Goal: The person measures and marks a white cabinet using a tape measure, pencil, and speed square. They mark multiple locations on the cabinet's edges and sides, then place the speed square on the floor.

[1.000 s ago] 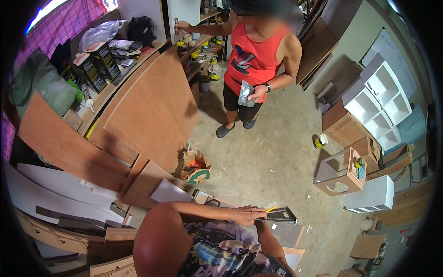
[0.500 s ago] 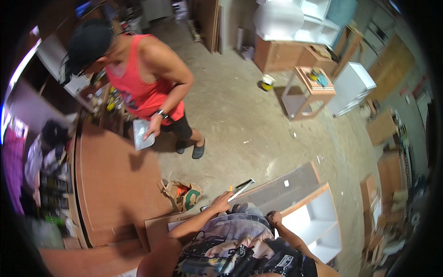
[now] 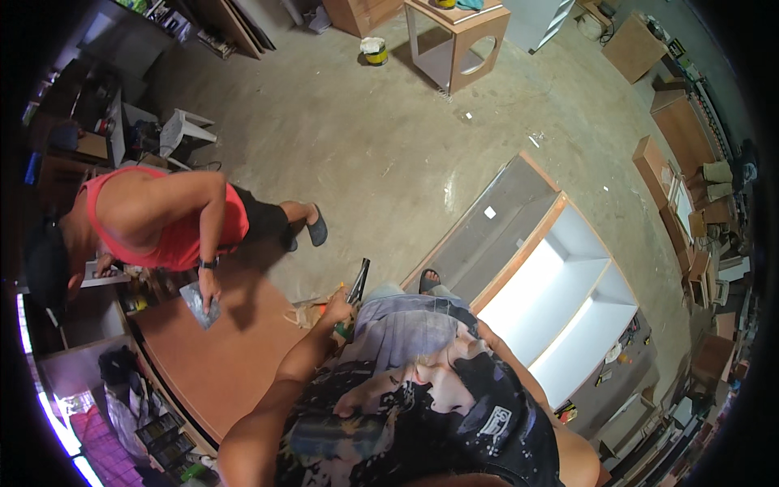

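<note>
My left hand (image 3: 336, 308) is closed around a long thin tool with a silver and black blade (image 3: 361, 280); its exact kind is unclear. A small orange-yellow tip shows beside those fingers. My right forearm (image 3: 519, 361) runs forward along my side, and most of my right hand (image 3: 484, 331) is hidden at the edge of my shirt, its fingers out of sight. Close to that arm lies an open cabinet (image 3: 560, 207) with a white interior and wooden edging. A brown paper bag (image 3: 303, 314) is partly covered by my left hand.
At the left, a person in a red tank top (image 3: 174, 219) leans over and holds a flat grey plate (image 3: 199, 307) above a large brown board (image 3: 235, 349). Farther off stand a tub (image 3: 374, 51), a wooden frame box (image 3: 462, 45) and a white stool (image 3: 185, 130). Wood pieces line the right side.
My view has swung right and downward. The other person now appears farther left and bends lower. My left hand still grips the thin tool; my right hand has become mostly hidden.
</note>
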Demonstrator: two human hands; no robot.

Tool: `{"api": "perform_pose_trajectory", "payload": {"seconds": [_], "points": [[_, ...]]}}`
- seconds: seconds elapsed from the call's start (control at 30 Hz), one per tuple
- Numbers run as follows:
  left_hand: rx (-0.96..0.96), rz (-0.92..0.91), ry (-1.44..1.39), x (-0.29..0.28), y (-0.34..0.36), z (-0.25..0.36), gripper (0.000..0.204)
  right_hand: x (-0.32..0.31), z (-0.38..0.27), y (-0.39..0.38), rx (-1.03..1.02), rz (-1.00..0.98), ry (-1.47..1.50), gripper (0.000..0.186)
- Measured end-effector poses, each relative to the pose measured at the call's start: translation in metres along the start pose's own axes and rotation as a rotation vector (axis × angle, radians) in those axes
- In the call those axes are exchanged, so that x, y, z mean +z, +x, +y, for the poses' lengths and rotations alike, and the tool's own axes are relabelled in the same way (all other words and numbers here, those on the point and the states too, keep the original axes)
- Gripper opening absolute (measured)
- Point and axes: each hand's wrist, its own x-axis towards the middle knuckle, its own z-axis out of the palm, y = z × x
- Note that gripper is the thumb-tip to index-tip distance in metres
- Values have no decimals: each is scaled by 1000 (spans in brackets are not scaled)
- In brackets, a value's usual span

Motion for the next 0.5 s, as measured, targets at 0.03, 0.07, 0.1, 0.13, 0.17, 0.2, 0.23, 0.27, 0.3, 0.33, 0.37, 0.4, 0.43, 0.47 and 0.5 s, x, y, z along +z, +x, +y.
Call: {"api": "perform_pose_trajectory", "payload": {"seconds": [0.03,0.07,0.1,0.13,0.17,0.2,0.23,0.27,0.3,0.33,0.37,0.4,0.43,0.47,0.5], "points": [[79,63,-25,-8,16,16,41,17,-31,-12,67,24,20,50],[150,120,-48,-17,29,28,43,35,-67,-28,129,42,-9,51],[225,176,-70,-25,42,40,45,58,-116,-52,197,54,-136,62],[289,197,-93,-36,56,63,46,57,-130,-54,159,54,-219,63],[354,218,-118,-48,68,93,47,51,-143,-52,119,57,-305,64],[421,239,-141,-63,77,124,48,46,-158,-51,79,61,-389,66],[411,193,-134,-81,88,155,50,39,-178,-56,11,60,-373,65],[478,198,-133,-97,105,175,50,32,-200,-66,-57,57,-359,65],[546,194,-132,-111,124,194,50,25,-223,-77,-182,138,-315,64],[619,183,-121,-124,143,216,51,17,-242,-88,-307,221,-257,62],[633,81,-162,-143,159,247,53,10,-257,-102,-411,331,-297,59],[698,58,-129,-158,176,275,53,3,-270,-108,-524,454,-319,56],[786,11,-88,-173,195,307,53,-4,-280,-107,-589,488,-260,55],[754,-112,-35,-192,192,356,52,-6,-285,-111,-653,570,-184,54],[781,-345,-147,-209,204,386,51,1,-306,-112,-566,584,-143,55]]}}
